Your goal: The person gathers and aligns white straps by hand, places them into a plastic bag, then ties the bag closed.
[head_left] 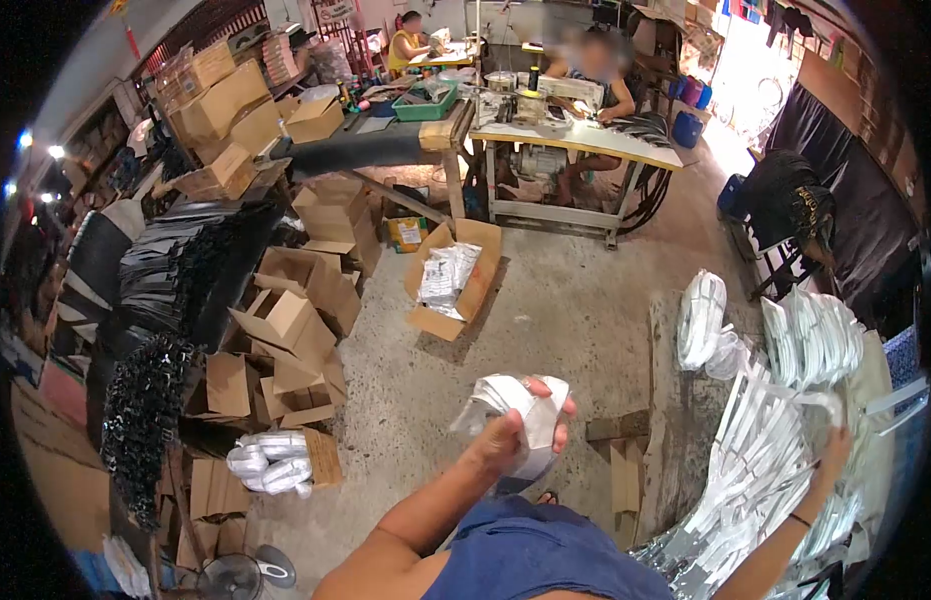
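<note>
Bright daylight, fisheye-warped dark edges

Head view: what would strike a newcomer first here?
Centre foreground, the left hand grips a white bundle. At the right, the right hand touches a big heap of white strips. Open cardboard boxes litter the floor on the left.

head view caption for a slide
Left hand grips a white strip bundle; right hand rests on piled white strips.

Past my left hand (pixel 515 432) an open cardboard box (pixel 480 275) sits on the floor (pixel 555 330). Far beyond it a person (pixel 610 100) sits at a table (pixel 625 148). Brown boxes (pixel 285 325) pile up left of my hand.
</note>
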Motion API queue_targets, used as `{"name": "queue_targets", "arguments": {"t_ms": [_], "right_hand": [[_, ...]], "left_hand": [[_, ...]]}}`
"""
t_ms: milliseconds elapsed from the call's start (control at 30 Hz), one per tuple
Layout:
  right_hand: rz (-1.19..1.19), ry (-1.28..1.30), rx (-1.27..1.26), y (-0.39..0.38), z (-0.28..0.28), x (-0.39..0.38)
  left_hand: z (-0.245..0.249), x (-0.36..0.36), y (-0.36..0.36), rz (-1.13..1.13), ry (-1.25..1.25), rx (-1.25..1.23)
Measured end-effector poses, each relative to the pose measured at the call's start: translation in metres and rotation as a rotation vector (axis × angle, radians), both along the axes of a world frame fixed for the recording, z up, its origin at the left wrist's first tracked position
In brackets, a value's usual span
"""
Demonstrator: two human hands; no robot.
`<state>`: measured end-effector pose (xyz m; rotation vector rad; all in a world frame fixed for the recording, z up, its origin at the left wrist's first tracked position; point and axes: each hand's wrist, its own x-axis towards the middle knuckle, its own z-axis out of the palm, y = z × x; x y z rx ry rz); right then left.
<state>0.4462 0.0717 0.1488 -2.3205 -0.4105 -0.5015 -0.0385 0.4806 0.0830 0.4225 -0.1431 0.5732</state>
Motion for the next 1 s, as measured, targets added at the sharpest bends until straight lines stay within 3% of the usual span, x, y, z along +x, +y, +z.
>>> {"name": "queue_targets", "arguments": {"t_ms": [67,167,233,300,467,500,733,867,933,1000], "right_hand": [[0.066,0.002,0.022,0.041,0.058,-0.024],[0.185,0.063,0.181,0.103,0.105,-0.041],[0.511,0.122,0.153,0.148,0.127,-0.061],[0.556,0.092,0.148,0.203,0.137,-0.091],[0.734,0.306,0.235,0.324,0.144,-0.192],[0.849,0.262,0.218,0.34,0.14,-0.204],[0.945,0.363,0.084,0.374,0.125,-0.296],[0.987,0.413,0.014,0.355,0.06,-0.319],[0.972,0.597,-0.071,0.344,0.043,-0.334],[0.957,0.73,-0.048,0.338,0.027,-0.342]], "left_hand": [[-0.003,0.001,-0.002,-0.017,0.141,-0.101],[-0.023,0.002,-0.006,-0.112,0.152,-0.114],[-0.033,0.003,-0.011,-0.188,0.151,-0.111],[-0.041,0.008,-0.016,-0.216,0.156,-0.15],[-0.06,0.017,-0.022,-0.253,0.188,-0.194],[-0.06,0.019,-0.023,-0.254,0.198,-0.221],[-0.051,0.041,-0.014,-0.131,0.168,-0.24],[-0.03,0.051,-0.001,0.076,0.052,-0.263],[-0.043,0.046,0.007,-0.063,0.127,-0.302],[-0.042,0.05,0.01,0.159,0.182,-0.28]]}}
